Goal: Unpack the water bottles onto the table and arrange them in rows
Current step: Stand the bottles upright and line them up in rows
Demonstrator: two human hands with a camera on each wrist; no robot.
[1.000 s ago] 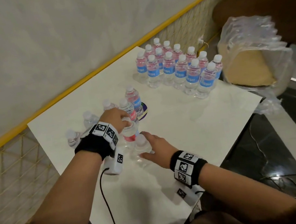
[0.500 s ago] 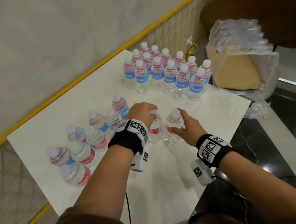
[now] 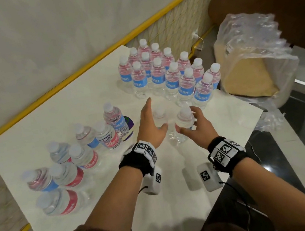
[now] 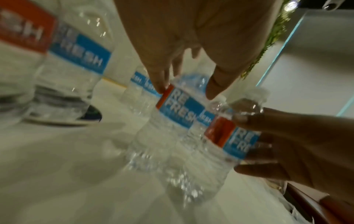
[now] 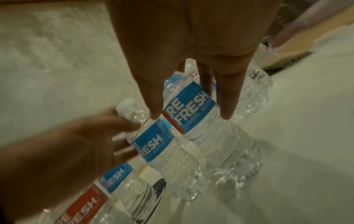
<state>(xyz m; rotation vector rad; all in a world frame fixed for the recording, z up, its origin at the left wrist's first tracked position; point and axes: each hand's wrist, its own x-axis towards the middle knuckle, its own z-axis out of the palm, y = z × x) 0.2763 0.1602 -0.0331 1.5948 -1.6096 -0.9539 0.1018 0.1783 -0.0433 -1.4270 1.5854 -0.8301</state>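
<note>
Both hands have carried their bottles further across the tabletop (image 3: 178,181), toward the far rows. Left hand (image 3: 150,124) fingers (image 4: 159,78) are loosening, thumb and fingertips barely on the left bottle (image 3: 160,117) (upright, blurred). Right hand (image 3: 196,126) fingers (image 5: 228,100) curl round the right bottle (image 3: 183,122), just beside the other. Arranged rows (image 3: 169,72) stand just beyond the fingertips; loose unsorted bottles (image 3: 78,159) lie left of the left hand.
</note>
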